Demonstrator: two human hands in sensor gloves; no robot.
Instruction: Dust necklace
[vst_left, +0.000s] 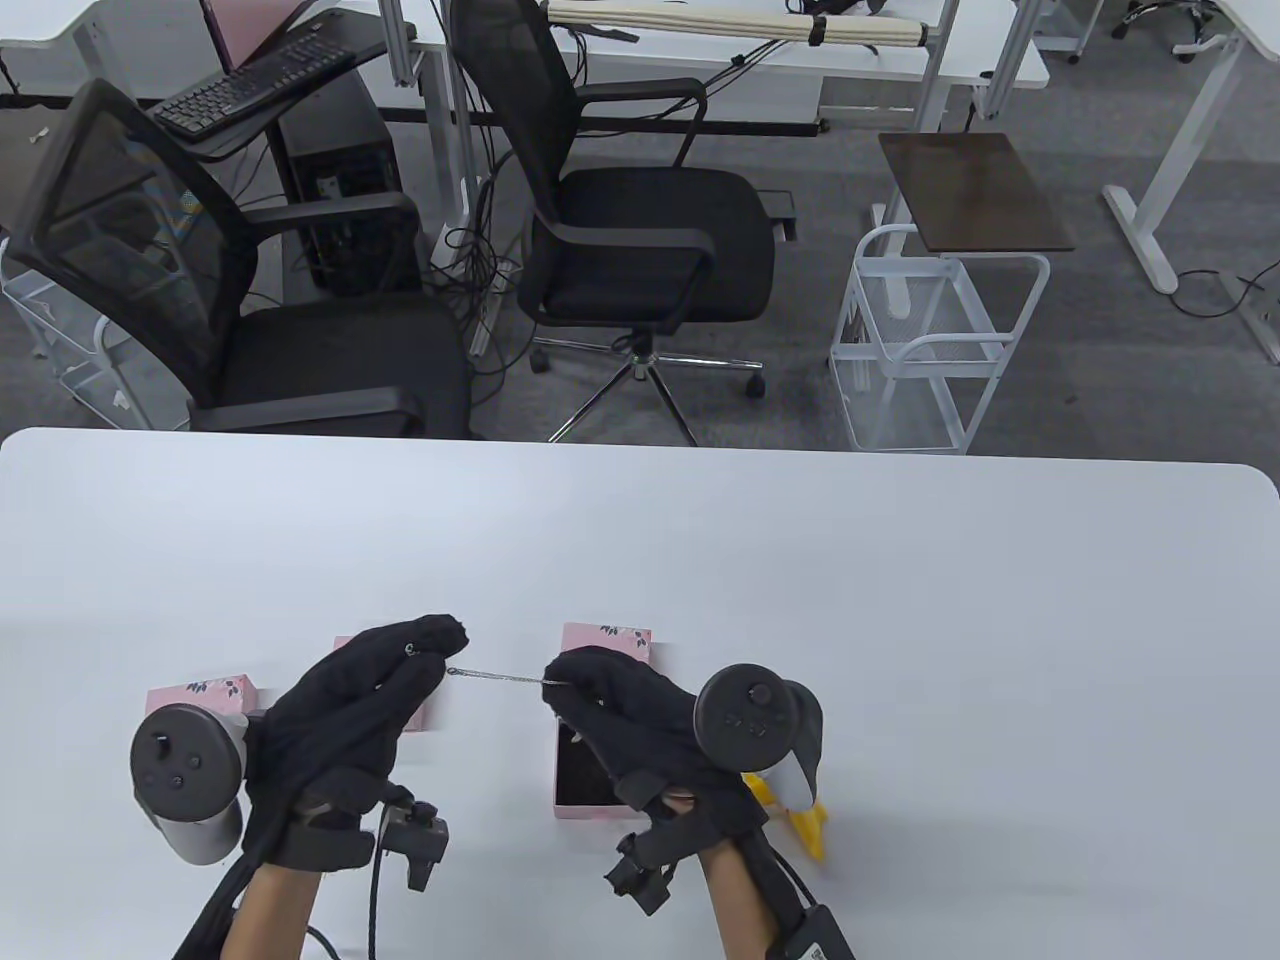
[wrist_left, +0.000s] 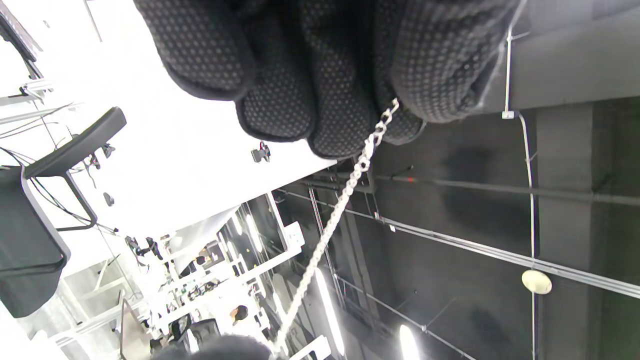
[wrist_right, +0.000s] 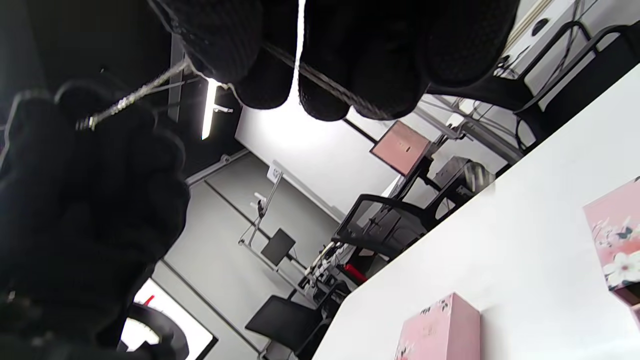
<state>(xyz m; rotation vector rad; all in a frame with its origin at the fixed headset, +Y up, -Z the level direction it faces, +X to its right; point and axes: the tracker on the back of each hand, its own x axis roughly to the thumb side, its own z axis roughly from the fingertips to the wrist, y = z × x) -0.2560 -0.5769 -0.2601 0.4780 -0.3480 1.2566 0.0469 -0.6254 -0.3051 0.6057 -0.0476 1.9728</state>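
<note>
1. Office floor in grey carpet fills the far half of the table view, with two black mesh chairs (vst_left: 620, 230), a white wire cart (vst_left: 935, 345) and a keyboard (vst_left: 255, 85) on a desk at the back.
2. White table (vst_left: 900, 620) takes up the near half; both hands come in from its near edge.
3. Left hand (vst_left: 345, 720), in a black glove, is held over the table with its fingers curled in; a grey tracker (vst_left: 185, 775) sits on its back.
4. Right hand (vst_left: 650, 725), also gloved, is clenched to the right of the left hand, with a tracker (vst_left: 755, 720) on its back.
5. Open pink box (vst_left: 600, 740) lies on the table under the right hand, its dark inside showing.
6. Two more pink floral boxes: one (vst_left: 200, 692) just left of the left hand, another (vst_left: 415, 712) mostly hidden beneath it.
7. Something yellow (vst_left: 805, 825) lies on the table by the right wrist, partly covered; I cannot tell what it is.
8. Necklace (vst_left: 497, 677), a thin silver chain, is stretched taut in the air between the two hands, above the table. In the left wrist view the left fingertips (wrist_left: 340, 125) pinch its end by the clasp; in the right wrist view the right fingers (wrist_right: 235, 55) pinch it further along, and the chain (wrist_right: 127, 102) runs across to the left glove.
</note>
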